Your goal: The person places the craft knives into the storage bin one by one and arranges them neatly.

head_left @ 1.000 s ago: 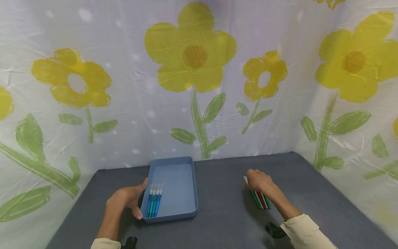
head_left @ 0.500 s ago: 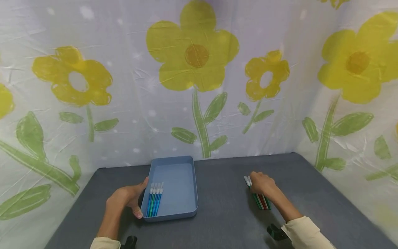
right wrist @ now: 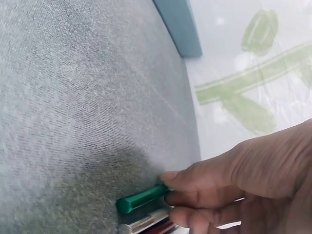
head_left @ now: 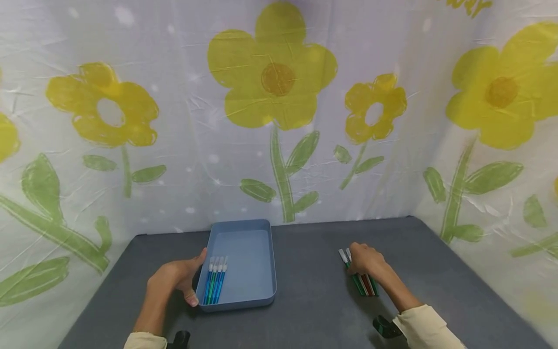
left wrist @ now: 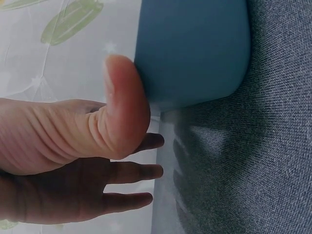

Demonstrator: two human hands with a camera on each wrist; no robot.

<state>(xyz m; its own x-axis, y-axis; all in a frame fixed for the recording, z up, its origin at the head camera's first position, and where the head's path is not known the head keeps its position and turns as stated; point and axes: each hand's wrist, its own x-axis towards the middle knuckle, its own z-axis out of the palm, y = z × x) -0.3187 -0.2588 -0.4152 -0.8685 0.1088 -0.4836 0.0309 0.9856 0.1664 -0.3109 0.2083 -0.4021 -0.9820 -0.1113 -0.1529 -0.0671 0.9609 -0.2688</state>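
A shallow blue tray [head_left: 250, 266] stands at the table's middle left. Inside it, along its left wall, lies a row of several slim marker pens [head_left: 214, 287] with blue and green barrels and whitish caps. My left hand [head_left: 174, 278] rests on the tray's left side, fingers straight, its thumb [left wrist: 127, 109] against a corner. Over a second row of pens [head_left: 366, 286], to the right, my right hand [head_left: 367, 259] pinches a green marker pen [right wrist: 141, 200] between thumb and fingertips. Silver and red pens [right wrist: 158, 226] lie beside it. The hand covers the row's middle.
A dark grey cloth covers the table [head_left: 311, 271]. Behind and at the sides hangs a pale curtain [head_left: 187, 145] printed with yellow flowers. Black wrist-camera mounts [head_left: 385, 327] sit under both forearms.
My right hand has shifted slightly to the right, and two whitish pen caps now show to its left, spread a little apart. The left hand and tray have stayed put.
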